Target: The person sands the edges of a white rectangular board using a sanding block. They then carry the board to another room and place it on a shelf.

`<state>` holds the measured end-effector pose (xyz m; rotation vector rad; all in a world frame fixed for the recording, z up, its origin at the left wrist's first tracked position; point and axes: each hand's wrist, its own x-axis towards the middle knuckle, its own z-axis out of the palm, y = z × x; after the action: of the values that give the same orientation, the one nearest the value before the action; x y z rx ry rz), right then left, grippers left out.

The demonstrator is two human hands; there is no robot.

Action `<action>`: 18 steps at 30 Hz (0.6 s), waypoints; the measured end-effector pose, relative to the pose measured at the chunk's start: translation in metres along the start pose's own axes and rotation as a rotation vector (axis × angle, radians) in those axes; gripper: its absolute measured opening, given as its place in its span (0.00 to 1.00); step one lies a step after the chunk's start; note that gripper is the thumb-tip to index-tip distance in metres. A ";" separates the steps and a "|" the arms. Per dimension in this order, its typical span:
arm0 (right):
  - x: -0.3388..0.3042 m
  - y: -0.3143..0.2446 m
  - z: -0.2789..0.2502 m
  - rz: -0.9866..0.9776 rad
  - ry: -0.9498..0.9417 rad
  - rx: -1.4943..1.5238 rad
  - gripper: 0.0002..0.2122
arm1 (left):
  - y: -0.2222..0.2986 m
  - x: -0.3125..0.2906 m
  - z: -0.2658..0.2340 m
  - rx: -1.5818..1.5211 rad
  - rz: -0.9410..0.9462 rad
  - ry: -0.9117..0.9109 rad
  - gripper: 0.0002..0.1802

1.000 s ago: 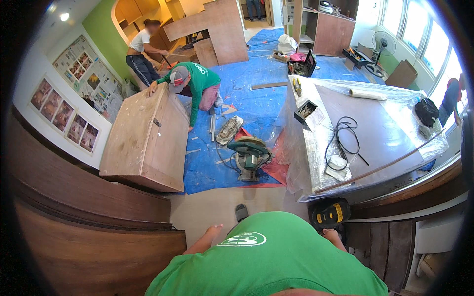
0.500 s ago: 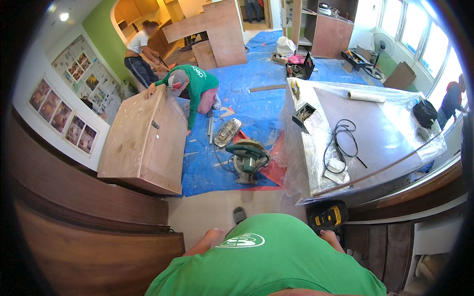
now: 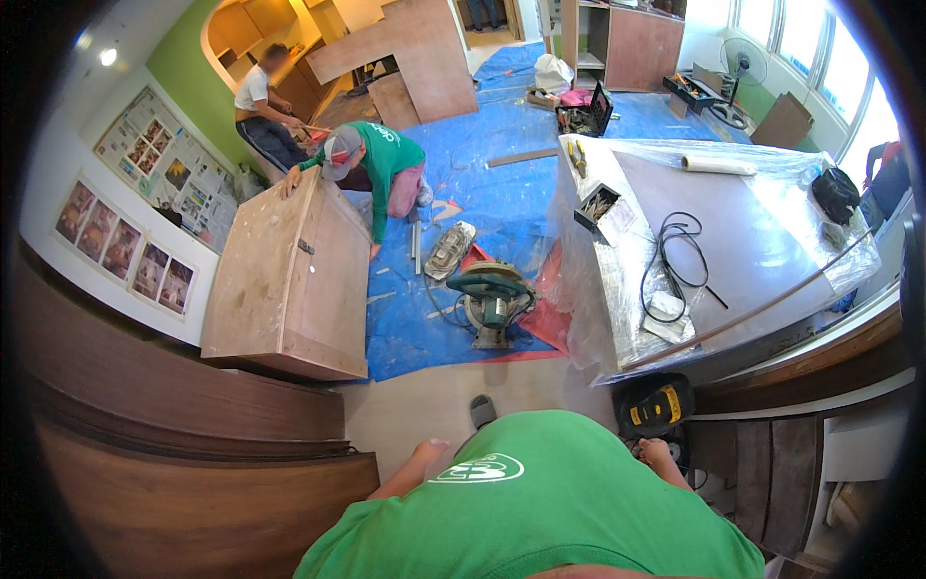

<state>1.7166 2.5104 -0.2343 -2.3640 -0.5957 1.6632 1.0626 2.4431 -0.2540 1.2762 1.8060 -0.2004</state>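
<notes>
My left hand hangs low beside my green shirt, over the pale floor. It is small in view, its fingers are mostly hidden, and nothing visible sticks out of it. On the other side, my right hand looks closed, its fingers curled at the lower edge of a black and yellow machine. What those fingers hold, if anything, I cannot make out. A grey sandal shows on my foot. Ahead of me a green miter saw stands on the blue tarp.
A co-worker in green kneels, leaning on a wooden cabinet. Behind, another person bends over. The plastic-wrapped table at right holds a black cable, a plastic roll and a long strip. Dark boards lie left.
The whole view has shifted slightly, with the cabinet and saw a little farther right in the picture. My hands keep nearly the same places beside my body. The kneeling co-worker still leans on the cabinet.
</notes>
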 end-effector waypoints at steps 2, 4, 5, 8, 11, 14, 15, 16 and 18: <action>-0.002 -0.003 0.000 -0.006 -0.001 -0.008 0.12 | 0.005 -0.008 -0.003 -0.124 -0.075 0.020 0.30; -0.005 -0.006 -0.001 0.015 0.032 -0.006 0.12 | 0.010 -0.015 -0.005 -0.229 -0.169 0.035 0.31; -0.006 -0.008 -0.001 -0.013 0.018 -0.004 0.12 | 0.011 -0.017 -0.006 -0.241 -0.150 0.048 0.30; -0.009 -0.013 -0.003 -0.012 0.031 -0.017 0.12 | 0.010 -0.018 -0.006 -0.180 -0.143 0.048 0.30; -0.012 -0.018 -0.005 -0.040 0.031 -0.025 0.13 | 0.002 -0.012 -0.001 0.009 -0.040 0.043 0.25; -0.013 -0.021 -0.005 -0.036 0.004 0.016 0.13 | -0.012 -0.002 0.007 0.265 0.118 0.043 0.17; -0.013 -0.021 -0.004 -0.033 -0.001 0.041 0.13 | -0.016 0.001 0.010 0.258 0.136 0.062 0.16; -0.012 -0.022 -0.004 -0.010 -0.006 0.070 0.13 | -0.020 0.004 0.012 0.252 0.155 0.083 0.15; -0.011 -0.021 -0.004 -0.030 -0.033 0.049 0.11 | -0.025 0.008 0.014 0.114 0.091 0.043 0.25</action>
<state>1.7122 2.5253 -0.2153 -2.2862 -0.5862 1.6875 1.0497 2.4292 -0.2768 1.4500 1.7890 -0.2298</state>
